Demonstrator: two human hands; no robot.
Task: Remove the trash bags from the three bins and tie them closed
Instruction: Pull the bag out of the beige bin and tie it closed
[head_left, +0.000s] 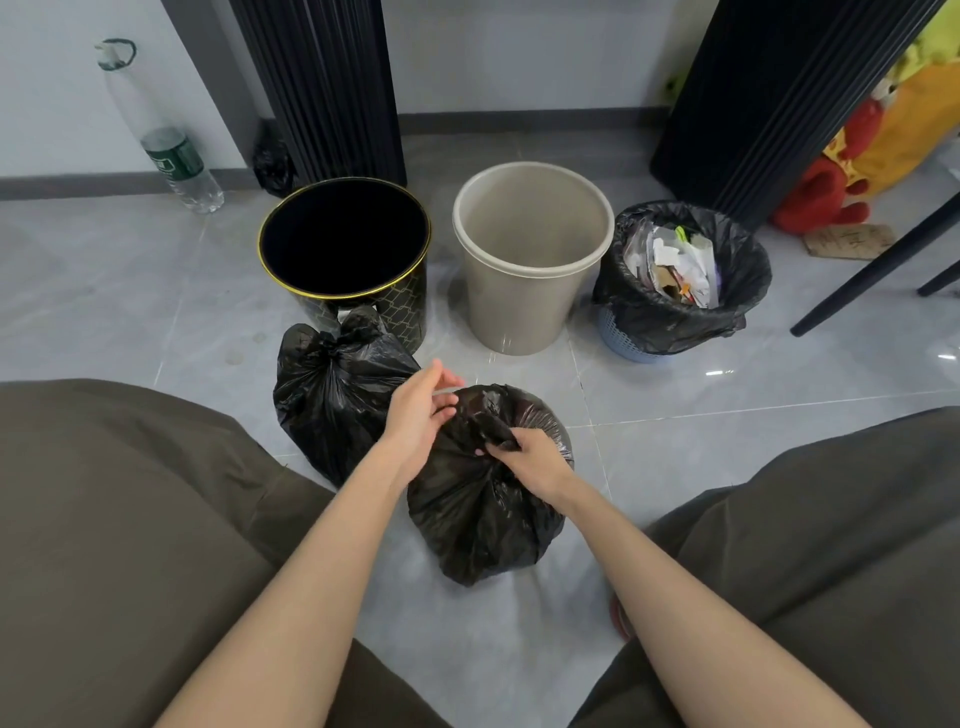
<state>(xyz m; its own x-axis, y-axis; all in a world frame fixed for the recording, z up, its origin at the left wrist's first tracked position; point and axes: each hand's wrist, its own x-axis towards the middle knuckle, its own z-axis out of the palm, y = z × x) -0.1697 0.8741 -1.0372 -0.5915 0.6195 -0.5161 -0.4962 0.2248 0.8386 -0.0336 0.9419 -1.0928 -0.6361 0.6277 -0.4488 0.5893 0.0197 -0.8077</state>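
Observation:
Three bins stand in a row on the floor: a black bin with a gold rim (363, 306), bare inside; a beige bin (524, 312), bare inside; and a small blue bin (623, 338) lined with a black bag (654, 312) full of paper trash. A knotted black bag (332, 400) sits in front of the black bin. A second filled black bag (478, 519) stands between my knees. My right hand (530, 462) pinches its gathered neck. My left hand (421, 415) touches the bag's top with loosely spread fingers.
A plastic water bottle (176, 161) lies by the left wall. Two black ribbed columns (332, 88) rise behind the bins. Stuffed toys (852, 171) and dark chair legs (872, 270) are at the right. My knees frame the grey tiled floor (727, 457).

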